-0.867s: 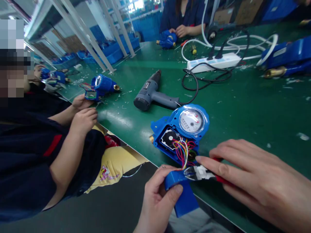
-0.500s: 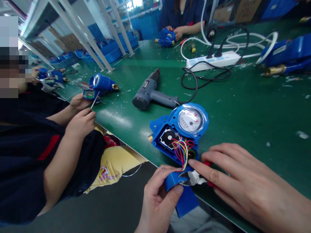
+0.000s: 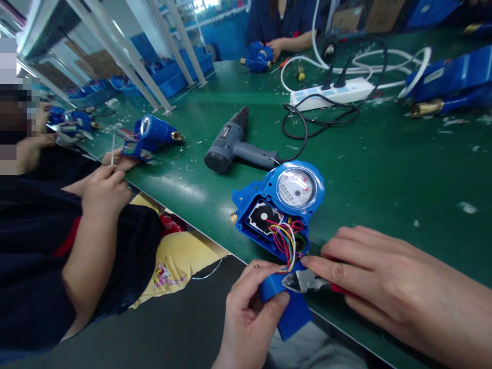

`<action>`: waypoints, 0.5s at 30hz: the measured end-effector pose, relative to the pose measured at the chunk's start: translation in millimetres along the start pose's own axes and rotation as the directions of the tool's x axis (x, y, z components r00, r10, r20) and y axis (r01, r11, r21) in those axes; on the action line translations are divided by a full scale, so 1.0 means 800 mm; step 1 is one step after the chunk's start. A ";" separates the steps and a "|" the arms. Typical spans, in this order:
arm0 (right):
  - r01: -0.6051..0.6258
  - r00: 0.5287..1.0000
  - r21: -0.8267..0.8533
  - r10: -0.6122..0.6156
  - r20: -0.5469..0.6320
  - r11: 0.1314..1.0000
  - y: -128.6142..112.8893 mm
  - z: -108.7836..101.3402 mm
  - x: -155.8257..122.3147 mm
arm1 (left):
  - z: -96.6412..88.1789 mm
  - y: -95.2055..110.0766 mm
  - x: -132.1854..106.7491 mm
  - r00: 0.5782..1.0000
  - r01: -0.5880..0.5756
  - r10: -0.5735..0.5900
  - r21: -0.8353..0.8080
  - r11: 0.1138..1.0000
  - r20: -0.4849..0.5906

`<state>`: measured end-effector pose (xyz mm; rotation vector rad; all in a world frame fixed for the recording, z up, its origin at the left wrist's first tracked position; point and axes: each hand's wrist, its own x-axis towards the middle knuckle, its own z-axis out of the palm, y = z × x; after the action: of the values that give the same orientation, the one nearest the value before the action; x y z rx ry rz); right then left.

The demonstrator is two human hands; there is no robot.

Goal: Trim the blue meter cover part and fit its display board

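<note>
Tightly curled hands: cover, cutters.

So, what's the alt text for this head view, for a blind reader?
The person's right hand holds red-handled cutters at coloured wires joining an open blue plastic dial meter to a blue plastic cover gripped by the left hand. A grey heat gun lies on the green table.

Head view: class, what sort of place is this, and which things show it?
Probably a factory assembly bench: several people work along one green table, each on a blue meter, with a heat gun and power strip lying on it.
</note>
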<state>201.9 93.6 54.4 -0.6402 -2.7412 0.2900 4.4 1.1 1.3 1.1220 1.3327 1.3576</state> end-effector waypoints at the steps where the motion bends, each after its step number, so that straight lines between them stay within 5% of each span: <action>1: -0.009 1.000 0.016 0.009 0.010 1.000 0.000 0.002 -0.001 | 0.000 0.000 0.000 1.000 -0.003 0.003 0.003 1.000 0.002; 8: -0.140 0.977 0.091 0.153 -0.150 0.986 0.000 0.017 -0.032 | 0.003 -0.008 -0.002 0.999 -0.014 0.011 0.065 0.998 0.039; 15: -0.314 0.930 -0.007 0.306 -0.201 0.949 0.016 -0.003 -0.094 | 0.011 -0.017 -0.005 1.000 0.009 -0.009 0.000 1.000 -0.001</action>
<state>271.7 70.7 34.0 -1.0569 -2.4554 0.2291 13.8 -0.9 -12.6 1.1148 1.3368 1.3518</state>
